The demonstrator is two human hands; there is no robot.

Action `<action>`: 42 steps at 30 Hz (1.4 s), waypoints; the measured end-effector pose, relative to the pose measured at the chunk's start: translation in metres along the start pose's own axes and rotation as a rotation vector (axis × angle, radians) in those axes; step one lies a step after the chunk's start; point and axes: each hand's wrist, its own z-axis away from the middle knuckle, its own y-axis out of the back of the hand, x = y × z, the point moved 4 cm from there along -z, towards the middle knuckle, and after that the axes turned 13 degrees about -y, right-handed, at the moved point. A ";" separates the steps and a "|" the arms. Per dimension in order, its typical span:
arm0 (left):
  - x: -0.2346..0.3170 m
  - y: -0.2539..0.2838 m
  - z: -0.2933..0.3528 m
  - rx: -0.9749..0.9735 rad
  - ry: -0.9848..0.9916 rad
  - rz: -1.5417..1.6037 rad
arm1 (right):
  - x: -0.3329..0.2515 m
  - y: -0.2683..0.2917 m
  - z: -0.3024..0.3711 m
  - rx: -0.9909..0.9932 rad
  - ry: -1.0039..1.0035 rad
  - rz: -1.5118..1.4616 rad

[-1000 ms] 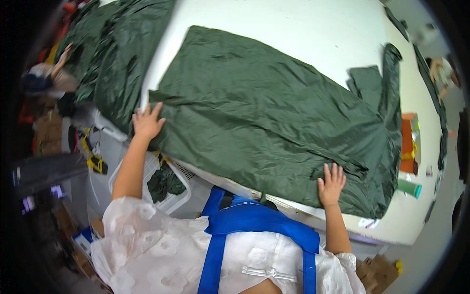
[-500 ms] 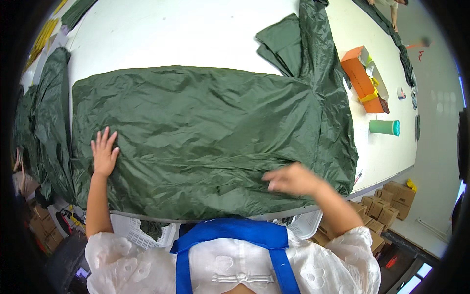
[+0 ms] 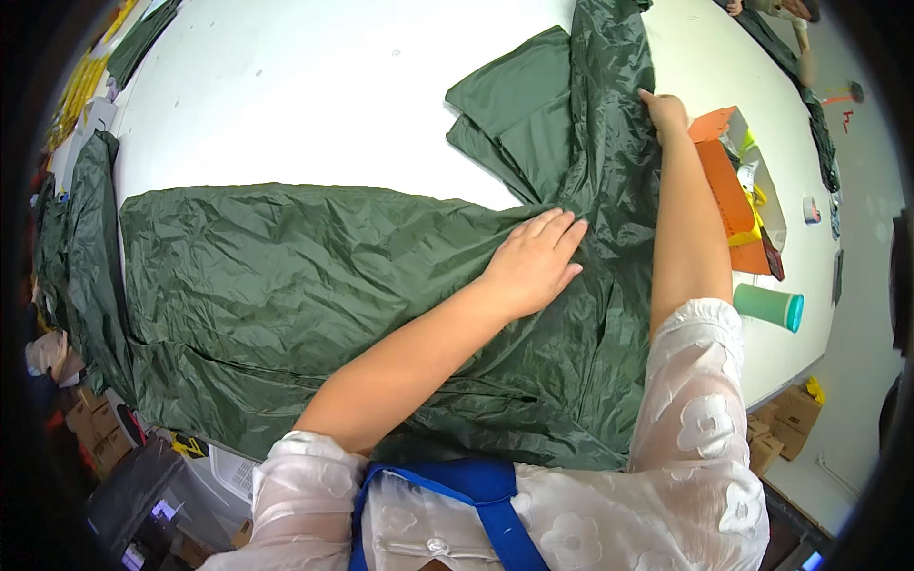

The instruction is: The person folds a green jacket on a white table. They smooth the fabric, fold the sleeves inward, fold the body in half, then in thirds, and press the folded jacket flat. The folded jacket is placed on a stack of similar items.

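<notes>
A large dark green garment point(image 3: 314, 257) of thin, shiny, creased fabric lies spread across the white table point(image 3: 286, 114). One long narrow part, like a sleeve point(image 3: 614, 124), runs from its right end toward the far side. My left hand point(image 3: 538, 262) lies flat on the garment near where this part joins the body, fingers stretched out. Farther off, my right hand point(image 3: 665, 114) is closed at the right edge of the sleeve-like part; its fingertips are partly hidden. Left of that part lies a folded dark green piece point(image 3: 519, 100), partly under it.
Right of my right forearm stand an orange box point(image 3: 728, 190) with mixed items and a green cylinder point(image 3: 766, 306). More green fabric point(image 3: 95, 238) hangs at the left table edge. Cartons point(image 3: 790, 419) stand on the floor at lower right. Another person point(image 3: 795, 14) is at far right.
My left hand has moved right, from the garment's left end to near the sleeve-like part. My right hand has reached far forward to that part's edge. The garment's far right edge has shifted nearer me.
</notes>
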 end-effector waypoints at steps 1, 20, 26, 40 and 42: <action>-0.008 -0.013 0.001 -0.027 0.067 -0.022 | 0.004 0.000 -0.009 -0.144 0.030 -0.192; 0.052 0.010 0.110 -0.605 0.304 0.224 | 0.038 0.073 0.442 -0.324 1.035 0.221; 0.115 0.112 0.180 -0.617 0.156 0.718 | 0.192 0.111 0.388 -0.190 0.620 0.378; -0.037 0.080 -0.061 -0.192 0.130 -0.185 | 0.234 0.156 0.362 0.310 0.876 0.145; -0.052 0.058 -0.068 -0.233 0.074 -0.282 | 0.227 0.139 0.360 0.024 0.808 0.442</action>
